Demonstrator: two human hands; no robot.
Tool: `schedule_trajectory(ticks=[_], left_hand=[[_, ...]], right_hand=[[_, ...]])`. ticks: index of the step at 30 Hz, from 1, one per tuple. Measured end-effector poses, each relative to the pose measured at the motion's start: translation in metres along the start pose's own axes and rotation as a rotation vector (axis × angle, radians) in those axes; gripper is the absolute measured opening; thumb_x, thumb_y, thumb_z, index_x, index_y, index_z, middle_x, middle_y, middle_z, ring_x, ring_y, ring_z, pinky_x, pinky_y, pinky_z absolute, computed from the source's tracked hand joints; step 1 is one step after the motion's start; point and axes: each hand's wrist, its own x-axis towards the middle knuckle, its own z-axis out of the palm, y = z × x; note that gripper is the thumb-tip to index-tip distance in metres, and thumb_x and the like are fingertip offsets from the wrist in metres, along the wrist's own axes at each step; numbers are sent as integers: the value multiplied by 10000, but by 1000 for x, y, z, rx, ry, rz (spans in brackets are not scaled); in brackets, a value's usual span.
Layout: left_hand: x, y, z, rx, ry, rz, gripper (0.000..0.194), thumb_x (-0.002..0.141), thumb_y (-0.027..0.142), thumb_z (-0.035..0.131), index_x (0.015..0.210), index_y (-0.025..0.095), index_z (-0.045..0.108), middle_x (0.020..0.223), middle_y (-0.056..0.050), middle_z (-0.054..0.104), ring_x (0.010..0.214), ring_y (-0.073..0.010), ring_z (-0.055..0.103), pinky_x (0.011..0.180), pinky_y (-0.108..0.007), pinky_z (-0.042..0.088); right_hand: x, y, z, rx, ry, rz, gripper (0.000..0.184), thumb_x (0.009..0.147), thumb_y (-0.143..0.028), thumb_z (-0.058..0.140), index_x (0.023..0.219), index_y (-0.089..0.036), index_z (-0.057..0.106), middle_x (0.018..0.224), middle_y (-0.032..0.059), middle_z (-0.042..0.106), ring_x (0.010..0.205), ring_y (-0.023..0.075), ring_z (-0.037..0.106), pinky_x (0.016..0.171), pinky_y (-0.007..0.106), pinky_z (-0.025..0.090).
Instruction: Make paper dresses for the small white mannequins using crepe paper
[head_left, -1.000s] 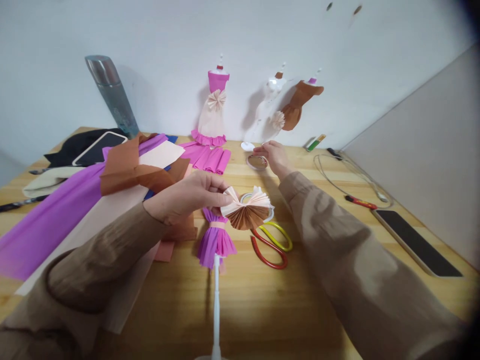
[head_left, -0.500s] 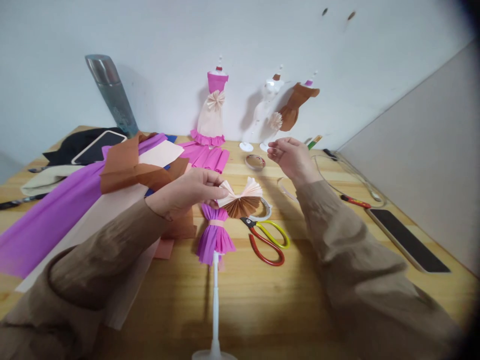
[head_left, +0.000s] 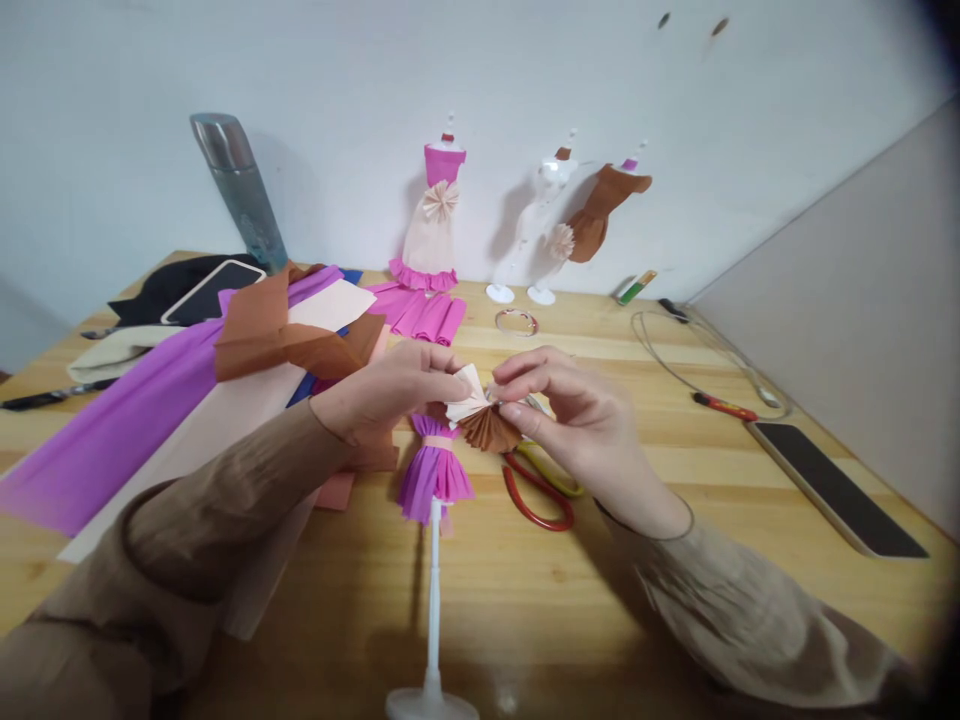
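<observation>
A pleated paper bow (head_left: 486, 428), cream on top and brown below, is held up over the table. My left hand (head_left: 394, 390) is closed on its cream left side between thumb and fingers. At its right side the thumb and fingertips of my right hand (head_left: 589, 425) are pinched together, hiding part of the cream pleats. Just below stands a white doll stand (head_left: 433, 610) wearing a gathered purple paper skirt (head_left: 435, 485) with a pale band. Scissors (head_left: 534, 512) with red and yellow handles lie partly hidden under the bow and my right hand.
Crepe paper sheets (head_left: 142, 420) cover the left, near a phone (head_left: 217, 288) and a bottle (head_left: 244, 190). Dressed mannequins (head_left: 431, 240) stand along the wall. A tape roll (head_left: 516, 322), a cable (head_left: 652, 345), a red-handled tool (head_left: 724, 406) and a dark slab (head_left: 836, 488) lie on the right.
My right hand has come down and left from near the mannequins to the bow, its fingers now pinching there. My left hand keeps hold of the bow. The view has shifted slightly.
</observation>
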Motion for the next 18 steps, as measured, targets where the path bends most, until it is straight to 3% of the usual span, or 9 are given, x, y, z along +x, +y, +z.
schedule_trajectory(ticks=[4, 9, 18], left_hand=[[-1, -1, 4, -74, 14, 18, 121, 694, 233, 645, 705, 118, 610, 666, -1, 585, 617, -99, 522, 607, -241, 403], [0, -1, 6, -99, 57, 27, 224, 592, 157, 766, 772, 110, 641, 704, 0, 636, 658, -99, 561, 644, -233, 418], [-2, -5, 11, -170, 24, 29, 114, 757, 189, 646, 791, 81, 641, 700, -54, 647, 627, -123, 584, 619, -264, 441]], right_hand=[[-3, 1, 5, -76, -4, -30, 141, 811, -151, 665, 775, -286, 681, 931, 39, 679, 862, 213, 650, 743, 402, 536], [-6, 1, 5, -154, 7, -65, 159, 817, -145, 664, 805, -304, 673, 951, 33, 678, 877, 223, 654, 727, 417, 539], [-7, 1, 4, -163, -25, -82, 147, 831, -147, 653, 809, -292, 660, 942, 24, 674, 892, 214, 653, 737, 397, 533]])
